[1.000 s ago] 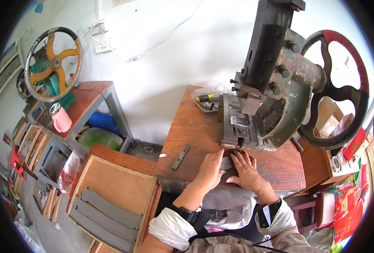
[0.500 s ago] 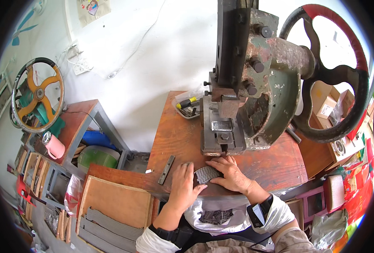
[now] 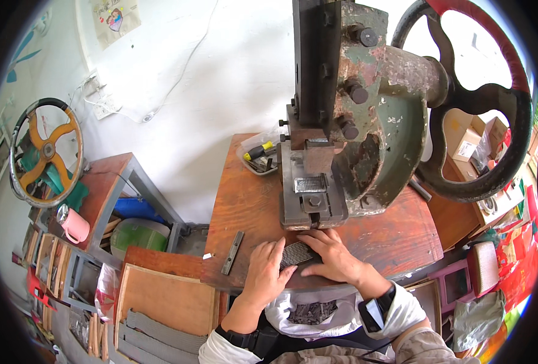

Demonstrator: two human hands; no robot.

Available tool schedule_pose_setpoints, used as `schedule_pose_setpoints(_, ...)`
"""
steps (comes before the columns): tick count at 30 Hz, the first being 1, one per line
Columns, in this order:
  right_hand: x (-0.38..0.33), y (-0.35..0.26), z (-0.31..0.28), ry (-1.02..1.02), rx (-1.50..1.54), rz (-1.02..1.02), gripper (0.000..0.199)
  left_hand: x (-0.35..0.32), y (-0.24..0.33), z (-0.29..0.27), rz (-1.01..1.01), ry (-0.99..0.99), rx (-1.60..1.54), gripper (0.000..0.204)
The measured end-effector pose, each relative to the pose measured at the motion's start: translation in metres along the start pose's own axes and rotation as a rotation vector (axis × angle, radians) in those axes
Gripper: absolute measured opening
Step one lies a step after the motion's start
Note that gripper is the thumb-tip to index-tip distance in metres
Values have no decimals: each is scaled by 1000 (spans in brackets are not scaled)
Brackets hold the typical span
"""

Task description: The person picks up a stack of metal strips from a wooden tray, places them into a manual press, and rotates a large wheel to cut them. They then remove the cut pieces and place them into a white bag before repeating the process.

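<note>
My left hand [image 3: 264, 272] and my right hand [image 3: 331, 256] rest side by side on the near edge of a worn wooden bench [image 3: 244, 200]. Between them lies a small stack of dark ridged metal pieces [image 3: 296, 253], and the fingers of both hands touch it. Just beyond the hands stands a heavy green and rust-stained press [image 3: 348, 121] with a grey die block [image 3: 310, 194] at its base. A white bag [image 3: 308, 315] with more dark metal pieces hangs open below the bench edge, near my lap.
A large black and red handwheel [image 3: 481, 103] juts from the press on the right. A flat metal bar [image 3: 232, 253] lies on the bench at left. A clear tray with tools [image 3: 260, 158] sits behind. Wooden trays [image 3: 165, 303], a pink mug [image 3: 74, 224] and another handwheel [image 3: 44, 151] are at left.
The view has drawn closer to the press. Both hands stay at the bench edge and have closed in around the stack of metal pieces.
</note>
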State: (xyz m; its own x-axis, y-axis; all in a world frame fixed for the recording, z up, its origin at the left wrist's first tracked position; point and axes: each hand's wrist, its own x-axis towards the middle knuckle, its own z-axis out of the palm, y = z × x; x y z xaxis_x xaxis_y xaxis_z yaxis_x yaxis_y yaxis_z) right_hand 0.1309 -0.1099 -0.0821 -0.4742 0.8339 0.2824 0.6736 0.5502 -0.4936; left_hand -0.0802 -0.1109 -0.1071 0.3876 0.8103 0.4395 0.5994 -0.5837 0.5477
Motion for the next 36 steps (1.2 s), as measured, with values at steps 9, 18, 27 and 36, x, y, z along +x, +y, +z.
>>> schedule_pose_setpoints(9,-16,-8,9,-40,-341,60,85,10,8,-1,7,48,92,55)
schedule_pose_setpoints(18,-18,-4,1,142,-153,3,70,16,15,-2,-108,22,159,42)
schedule_pose_setpoints(27,-27,3,1,159,-84,-36,56,59,5,-73,-470,193,-292,27)
schedule_pose_setpoints(36,-26,1,3,142,-75,-46,51,164,58,-10,-404,267,243,39)
